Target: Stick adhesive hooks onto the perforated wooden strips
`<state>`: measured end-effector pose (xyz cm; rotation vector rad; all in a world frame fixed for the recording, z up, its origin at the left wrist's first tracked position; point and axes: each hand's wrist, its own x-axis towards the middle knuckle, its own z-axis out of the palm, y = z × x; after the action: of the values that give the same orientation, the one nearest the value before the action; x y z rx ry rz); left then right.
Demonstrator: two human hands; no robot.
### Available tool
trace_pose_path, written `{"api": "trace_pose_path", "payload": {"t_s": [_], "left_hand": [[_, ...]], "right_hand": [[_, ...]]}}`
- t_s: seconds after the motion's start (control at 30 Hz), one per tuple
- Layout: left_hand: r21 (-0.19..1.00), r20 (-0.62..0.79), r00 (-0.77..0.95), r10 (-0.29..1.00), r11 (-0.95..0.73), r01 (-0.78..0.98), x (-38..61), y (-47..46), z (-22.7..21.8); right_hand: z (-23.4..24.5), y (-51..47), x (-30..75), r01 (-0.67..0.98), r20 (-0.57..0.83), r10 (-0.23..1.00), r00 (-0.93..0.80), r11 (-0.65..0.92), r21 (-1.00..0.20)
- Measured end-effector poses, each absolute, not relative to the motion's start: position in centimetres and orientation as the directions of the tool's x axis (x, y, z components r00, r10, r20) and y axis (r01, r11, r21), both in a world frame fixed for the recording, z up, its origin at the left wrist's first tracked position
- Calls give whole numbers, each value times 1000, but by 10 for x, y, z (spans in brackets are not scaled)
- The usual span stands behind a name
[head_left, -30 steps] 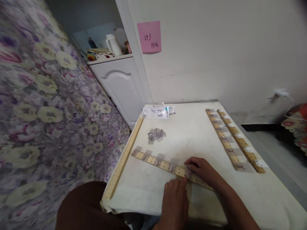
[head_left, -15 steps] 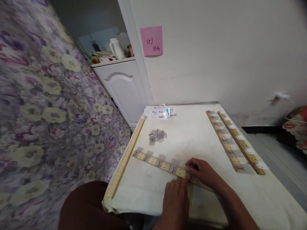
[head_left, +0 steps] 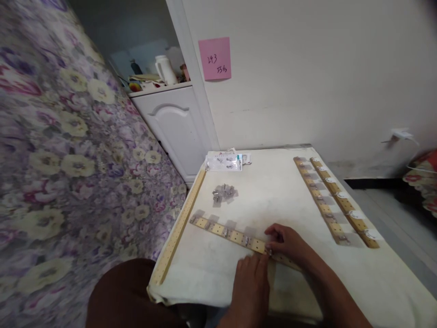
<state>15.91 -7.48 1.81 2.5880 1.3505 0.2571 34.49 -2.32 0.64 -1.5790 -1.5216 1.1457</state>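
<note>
Diagonally toward lower right the perforated wooden strip (head_left: pixel 228 235) is laid, pinched by the right hand (head_left: pixel 290 244), touched by the left hand (head_left: pixel 251 283), grip hidden.

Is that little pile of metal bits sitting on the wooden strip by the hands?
No, the pile of metal bits lies on the white table cover, apart from the wooden strip.

— Where are the hands?
— Both are on the holed wooden strip (head_left: pixel 232 235) across the near side of the desk (head_left: pixel 273 191). The left hand (head_left: pixel 251 282) lies flat with its fingertips at the strip. The right hand (head_left: pixel 288 243) curls over a metal clip (head_left: pixel 269 250), its grip hidden.
— And beyond them?
— A clip pile (head_left: pixel 223 192), then a packet (head_left: pixel 223 162). Two more strips (head_left: pixel 321 200) lie at the right.
</note>
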Motion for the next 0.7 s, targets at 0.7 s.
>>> {"api": "trace_pose_path", "payload": {"t_s": [0.7], "left_hand": [[490, 314, 544, 779, -623, 610, 143, -75, 10]], "right_hand": [[30, -36, 387, 377, -11, 986, 167, -74, -923]]}}
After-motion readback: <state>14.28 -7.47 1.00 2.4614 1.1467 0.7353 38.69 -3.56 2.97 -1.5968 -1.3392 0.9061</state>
